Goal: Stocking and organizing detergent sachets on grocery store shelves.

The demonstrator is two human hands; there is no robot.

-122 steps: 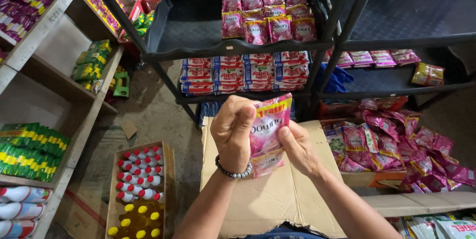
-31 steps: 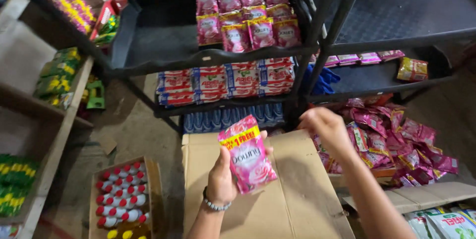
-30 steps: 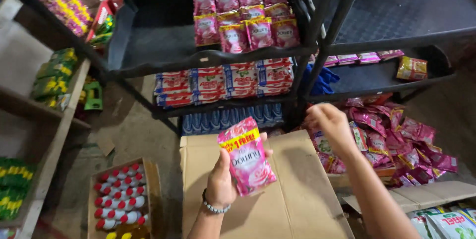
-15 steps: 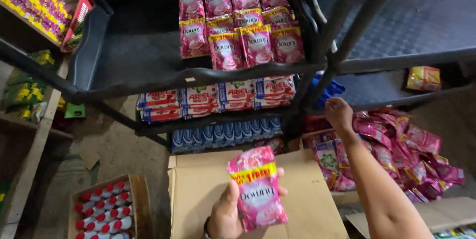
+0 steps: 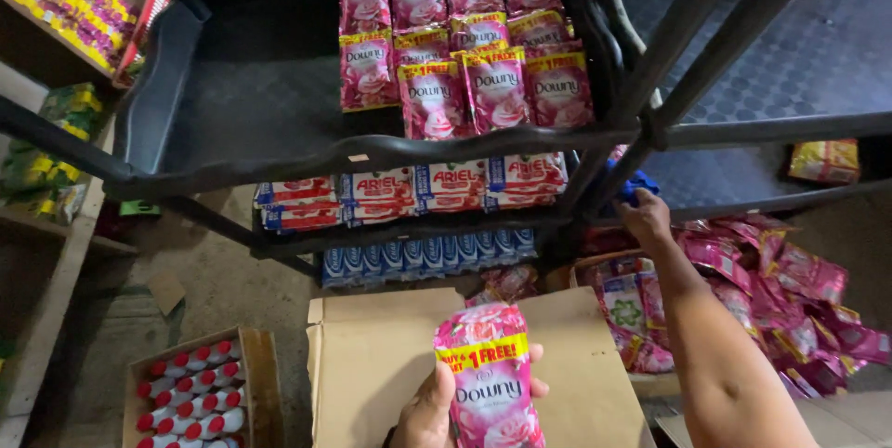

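Sachet bundle [image 5: 490, 383] in left hand [image 5: 429, 413]

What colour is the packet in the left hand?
Pink, with a yellow band, on the packet in the left hand; head view.

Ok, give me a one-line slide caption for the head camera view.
Left hand holds a pink sachet pack above a cardboard box; right hand reaches toward the black shelf rack.

Black metal shelving [image 5: 279, 155] fills the upper frame; wooden shelves [image 5: 56, 253] stand left, over what looks like bare concrete floor [image 5: 223, 290]
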